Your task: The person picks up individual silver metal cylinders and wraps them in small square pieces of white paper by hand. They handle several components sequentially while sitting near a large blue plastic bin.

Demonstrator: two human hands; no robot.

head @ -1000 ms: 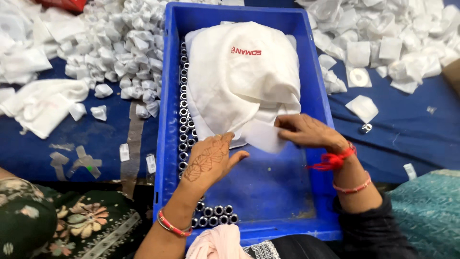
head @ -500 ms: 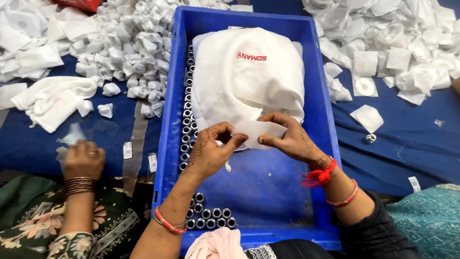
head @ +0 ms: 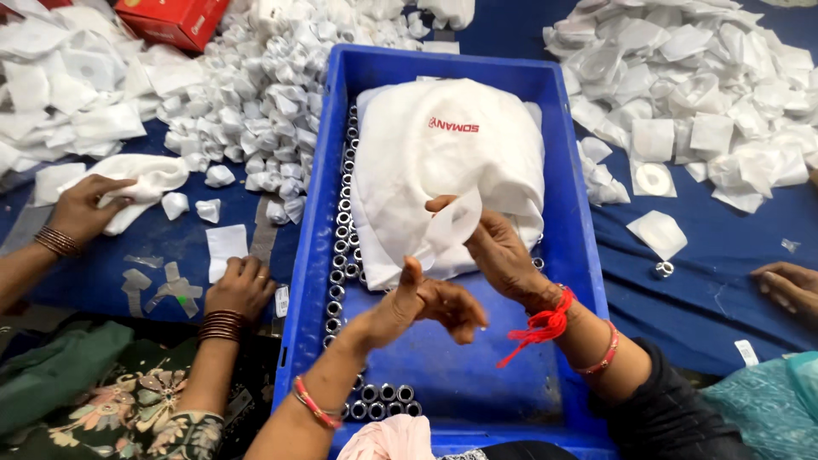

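The right hand (head: 503, 251) pinches a small white paper square (head: 452, 226) between thumb and fingers, raised over the blue crate (head: 311, 247); the left hand (head: 430, 302) sits just below it, fingers loosely curled, gripping nothing visible. To fold cleanly, the paper should stay taut with corners aligned. Behind lies a white cloth bag (head: 447, 162); metal rings (head: 341, 247) line the crate's left wall; a co-worker's hands (head: 243, 285) rest on the desk (head: 724, 255).
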